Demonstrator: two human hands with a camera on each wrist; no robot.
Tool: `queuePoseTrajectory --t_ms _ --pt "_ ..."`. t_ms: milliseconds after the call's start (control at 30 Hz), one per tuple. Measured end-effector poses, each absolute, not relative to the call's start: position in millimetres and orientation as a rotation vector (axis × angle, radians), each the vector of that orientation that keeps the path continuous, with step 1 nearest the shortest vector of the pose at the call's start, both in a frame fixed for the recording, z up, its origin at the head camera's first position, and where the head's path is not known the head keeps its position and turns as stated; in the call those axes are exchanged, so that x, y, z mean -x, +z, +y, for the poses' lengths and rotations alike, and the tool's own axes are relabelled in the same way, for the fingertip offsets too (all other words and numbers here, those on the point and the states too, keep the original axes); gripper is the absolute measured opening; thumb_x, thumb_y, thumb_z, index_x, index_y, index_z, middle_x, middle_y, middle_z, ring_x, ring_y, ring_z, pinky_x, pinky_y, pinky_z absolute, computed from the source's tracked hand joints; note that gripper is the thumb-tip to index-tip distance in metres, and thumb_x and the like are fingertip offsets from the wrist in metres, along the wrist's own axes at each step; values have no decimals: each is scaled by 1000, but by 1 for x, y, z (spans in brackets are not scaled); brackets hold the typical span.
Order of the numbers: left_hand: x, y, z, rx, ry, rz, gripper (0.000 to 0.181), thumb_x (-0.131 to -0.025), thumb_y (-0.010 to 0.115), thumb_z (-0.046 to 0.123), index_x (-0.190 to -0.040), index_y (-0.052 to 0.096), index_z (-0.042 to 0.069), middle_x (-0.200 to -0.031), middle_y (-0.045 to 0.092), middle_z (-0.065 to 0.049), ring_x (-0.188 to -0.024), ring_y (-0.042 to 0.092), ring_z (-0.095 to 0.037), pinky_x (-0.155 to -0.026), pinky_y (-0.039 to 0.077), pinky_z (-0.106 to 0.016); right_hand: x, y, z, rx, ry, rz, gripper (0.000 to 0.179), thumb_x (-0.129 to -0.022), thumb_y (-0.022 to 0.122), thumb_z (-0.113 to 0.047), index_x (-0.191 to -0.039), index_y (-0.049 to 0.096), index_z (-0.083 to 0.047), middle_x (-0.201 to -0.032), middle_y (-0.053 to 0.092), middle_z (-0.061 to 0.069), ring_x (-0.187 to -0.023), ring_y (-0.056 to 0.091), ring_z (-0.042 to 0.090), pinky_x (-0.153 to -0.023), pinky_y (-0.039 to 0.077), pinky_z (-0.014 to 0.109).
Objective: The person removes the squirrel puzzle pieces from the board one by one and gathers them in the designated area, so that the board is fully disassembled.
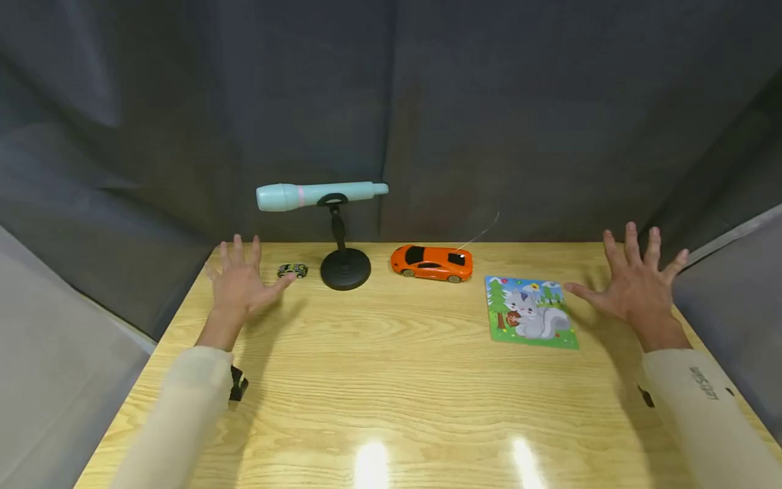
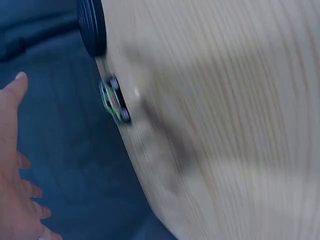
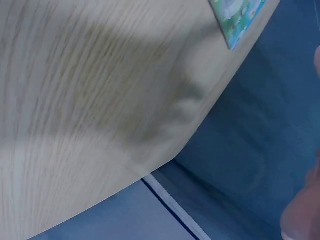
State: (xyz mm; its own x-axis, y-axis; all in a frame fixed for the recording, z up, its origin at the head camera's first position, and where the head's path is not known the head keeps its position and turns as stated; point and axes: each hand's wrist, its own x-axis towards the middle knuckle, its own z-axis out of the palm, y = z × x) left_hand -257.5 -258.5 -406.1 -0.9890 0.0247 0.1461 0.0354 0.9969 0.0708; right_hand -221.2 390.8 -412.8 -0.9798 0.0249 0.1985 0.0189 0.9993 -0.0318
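Observation:
My left hand [image 1: 240, 284] hovers over the table's left side with fingers spread, holding nothing. Just right of its thumb stands a small dark patterned toy car [image 1: 292, 270], which also shows in the left wrist view [image 2: 114, 101]. Over the right side, my right hand [image 1: 639, 291] is spread with nothing in it. Its thumb points at a square squirrel picture board [image 1: 533, 311], whose corner shows in the right wrist view. Between the hands are an orange toy car [image 1: 432, 263] and a light-blue microphone [image 1: 322, 195] lying across a black stand [image 1: 345, 269].
The wooden table [image 1: 391, 380] meets a dark cloth wall [image 1: 501, 122] along its back edge. Grey cloth sides [image 1: 55, 380] rise at left and right. A thin pale strand [image 1: 482, 233] sticks up behind the orange car. Two light reflections gleam at the front.

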Motion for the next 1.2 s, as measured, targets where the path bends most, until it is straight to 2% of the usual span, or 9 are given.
queuePoseTrajectory --t_ms 100,200,333,467,633,800,1033,1200 --pt "261 -407 -234 105 -116 -2978 106 -80 38 80 -154 7 11 -158 7 -25 -143 12 -47 -101 23 -74 219 -410 389 26 93 -2951 113 -76 51 -76 -153 -9 -19 -153 -29 11 -137 -31 42 -93 -23 77" --pt "264 -406 -206 185 -168 -2945 103 -81 40 79 -153 14 11 -156 18 -23 -140 24 -43 -100 31 -68 216 -408 386 16 159 -2964 113 -77 53 -74 -153 -10 -19 -154 -28 13 -139 -28 43 -93 -20 78" --pt "263 -406 -167 336 -216 -2904 97 -82 43 76 -151 23 12 -152 30 -18 -136 34 -38 -100 34 -62 212 -405 378 -32 263 -2982 112 -79 56 -68 -153 -8 -14 -157 -15 22 -143 -10 48 -98 -9 79" --pt "262 -410 -123 530 -223 -2907 89 -85 43 73 -149 30 13 -149 35 -13 -136 35 -32 -102 35 -56 207 -402 373 -88 408 -3048 110 -82 59 -61 -153 -6 -8 -157 -4 28 -140 5 53 -102 6 76" --pt "261 -417 -70 739 -339 -2970 83 -90 46 64 -151 26 12 -156 27 -8 -144 26 -26 -110 29 -52 203 -403 370 -128 555 -3189 111 -83 60 -60 -152 -7 -5 -156 -5 29 -134 13 61 -99 20 74" --pt "255 -429 -22 928 -391 -3033 80 -94 44 58 -153 18 11 -160 17 -5 -148 15 -22 -117 20 -51 200 -408 367 -119 644 -3282 118 -79 65 -62 -152 -7 -4 -155 1 32 -132 16 60 -100 23 72" --pt "245 -446 33 1033 -386 -3058 75 -95 47 52 -152 21 12 -160 18 -5 -148 15 -20 -115 22 -54 195 -422 365 -113 691 -3366 108 -83 64 -55 -151 3 3 -147 18 40 -129 23 61 -99 29 70" --pt "237 -462 64 1132 -307 -3052 68 -97 44 51 -151 25 15 -160 19 0 -148 18 -16 -114 24 -55 196 -433 361 -107 691 -3415 99 -86 64 -48 -147 13 12 -145 20 42 -130 21 60 -102 26 68"
